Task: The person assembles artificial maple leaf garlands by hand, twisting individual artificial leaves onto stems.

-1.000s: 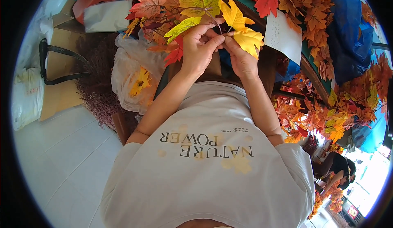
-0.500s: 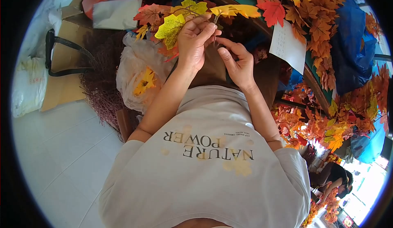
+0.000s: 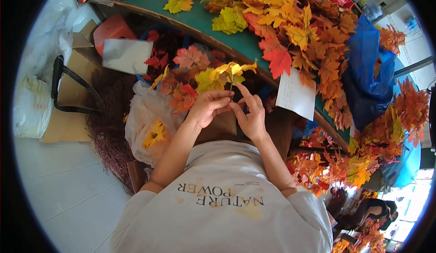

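Note:
My left hand [image 3: 210,107] pinches the thin dark stem of a yellow artificial leaf sprig [image 3: 234,68] between thumb and fingers. The sprig stands upright above my fingertips, its leaves spreading to both sides. My right hand [image 3: 251,117] is close against it on the right. Its forefinger reaches up beside the stem, and its thumb points toward my left fingertips, with a gap between the two. Behind the sprig, yellow-green, pink and red artificial leaves [image 3: 190,58] lie below the table edge.
A green-topped table [image 3: 195,25] with a wooden edge curves ahead, heaped with orange and yellow leaves [image 3: 281,12]. A paper sheet [image 3: 296,94] hangs over its edge. Beside my left arm are a clear plastic bag [image 3: 147,112] and dark twigs [image 3: 106,112]. A blue bag [image 3: 370,80] is at right.
My view has tilted up, showing more of the table. The sprig now stands upright with its leaves gathered, where they were spread wide. My right hand has come closer to the stem.

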Available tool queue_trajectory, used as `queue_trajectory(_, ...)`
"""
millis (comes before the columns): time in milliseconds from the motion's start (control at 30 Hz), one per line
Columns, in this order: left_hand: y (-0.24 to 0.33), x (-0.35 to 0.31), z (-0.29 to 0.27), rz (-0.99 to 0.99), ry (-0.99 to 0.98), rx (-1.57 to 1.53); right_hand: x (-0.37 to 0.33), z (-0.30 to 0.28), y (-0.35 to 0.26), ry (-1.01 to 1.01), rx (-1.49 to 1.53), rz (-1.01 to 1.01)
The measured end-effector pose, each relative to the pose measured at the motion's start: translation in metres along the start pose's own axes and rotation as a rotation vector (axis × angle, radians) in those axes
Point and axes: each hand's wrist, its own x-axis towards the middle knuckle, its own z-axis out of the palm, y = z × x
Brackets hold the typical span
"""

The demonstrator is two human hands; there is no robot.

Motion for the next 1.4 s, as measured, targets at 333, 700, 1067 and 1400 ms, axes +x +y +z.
queue_trajectory(333,-0.029,0.012,0.006,0.188,0.111,-0.262,-0.006,0.015,-0.004,0.051,-0.196,0.048)
queue_trajectory(700,-0.015,0.012,-0.012,0.186,0.192,-0.235,0.000,-0.023,-0.011,0.107,-0.444,-0.378)
queue_trajectory(1067,0.000,0.014,-0.004,-0.002,-0.016,-0.319,-0.004,-0.255,0.057,0.705,-0.988,0.110)
queue_trajectory(1400,-0.003,0.008,-0.004,0.109,-0.106,-0.398,0.002,-0.269,0.063,0.172,-1.399,0.152)
